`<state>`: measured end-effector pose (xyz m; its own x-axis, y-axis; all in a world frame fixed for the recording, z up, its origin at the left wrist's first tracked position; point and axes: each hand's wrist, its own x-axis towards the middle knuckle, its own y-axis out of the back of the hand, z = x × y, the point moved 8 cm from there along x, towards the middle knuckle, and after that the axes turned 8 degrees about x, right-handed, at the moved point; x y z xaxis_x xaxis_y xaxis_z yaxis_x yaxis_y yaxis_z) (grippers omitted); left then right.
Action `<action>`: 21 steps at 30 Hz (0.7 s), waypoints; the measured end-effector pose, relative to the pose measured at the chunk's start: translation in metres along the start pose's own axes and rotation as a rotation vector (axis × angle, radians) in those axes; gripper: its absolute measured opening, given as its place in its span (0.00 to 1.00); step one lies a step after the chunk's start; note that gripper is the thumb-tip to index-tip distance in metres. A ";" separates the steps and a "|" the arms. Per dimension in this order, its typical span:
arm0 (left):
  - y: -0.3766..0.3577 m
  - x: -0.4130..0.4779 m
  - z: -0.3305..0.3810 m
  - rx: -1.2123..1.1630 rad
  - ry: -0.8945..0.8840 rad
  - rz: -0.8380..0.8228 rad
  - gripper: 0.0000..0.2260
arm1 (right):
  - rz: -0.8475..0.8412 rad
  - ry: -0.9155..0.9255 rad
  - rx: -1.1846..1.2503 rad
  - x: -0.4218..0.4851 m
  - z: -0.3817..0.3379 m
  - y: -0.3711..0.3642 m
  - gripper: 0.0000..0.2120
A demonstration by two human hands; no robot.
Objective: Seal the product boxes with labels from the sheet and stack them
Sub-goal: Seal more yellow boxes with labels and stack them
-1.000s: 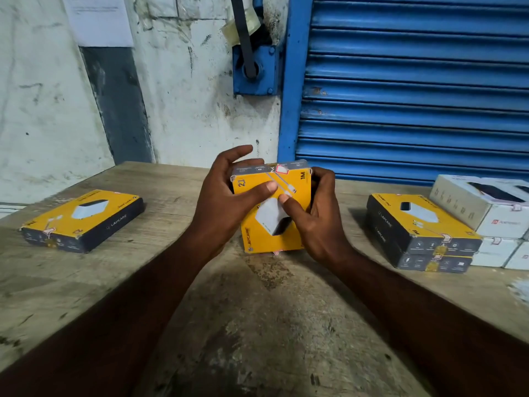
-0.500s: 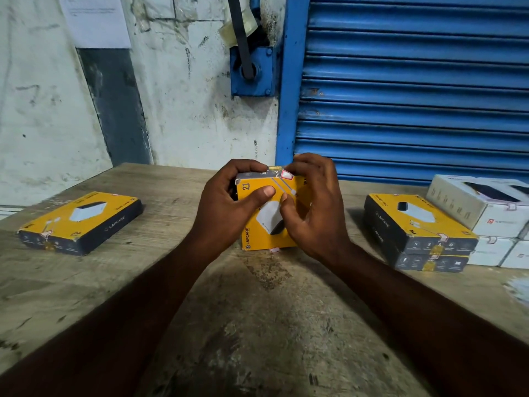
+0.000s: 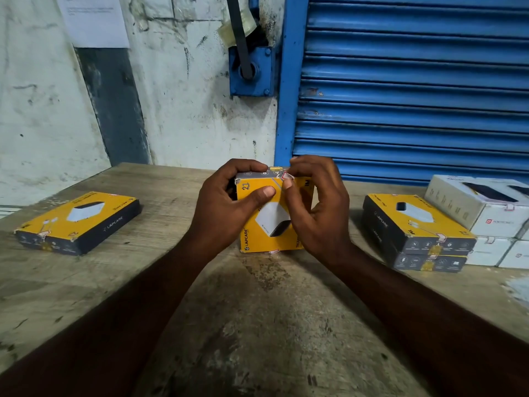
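While hands hide its sides, yellow box [image 3: 257,224] stands

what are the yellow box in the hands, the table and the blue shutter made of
Yellow box: printed cardboard by the look, slight sheen, frayed corners. Table: probably bare wood, matt, with grain lines and worn stains. Blue shutter: likely painted metal slats, with rust-coloured chips in the paint.

The left hand [image 3: 229,202] and right hand [image 3: 317,204] hide both side edges of the upright yellow cardboard product box [image 3: 272,224], while the white cardboard boxes [image 3: 492,224] run off the right edge.
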<state>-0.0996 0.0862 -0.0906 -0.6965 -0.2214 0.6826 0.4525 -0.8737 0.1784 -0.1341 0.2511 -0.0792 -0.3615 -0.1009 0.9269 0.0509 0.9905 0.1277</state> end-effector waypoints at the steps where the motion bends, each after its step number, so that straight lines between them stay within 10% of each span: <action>1: 0.000 0.000 0.000 0.000 0.000 -0.002 0.13 | 0.001 0.003 -0.003 0.000 -0.001 0.000 0.07; 21: -0.002 0.000 -0.002 0.010 0.013 0.001 0.13 | 0.049 0.036 0.047 0.003 -0.004 0.004 0.07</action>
<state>-0.1014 0.0876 -0.0925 -0.7031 -0.2278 0.6736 0.4587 -0.8692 0.1848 -0.1310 0.2548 -0.0745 -0.3256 -0.0551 0.9439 0.0238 0.9975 0.0665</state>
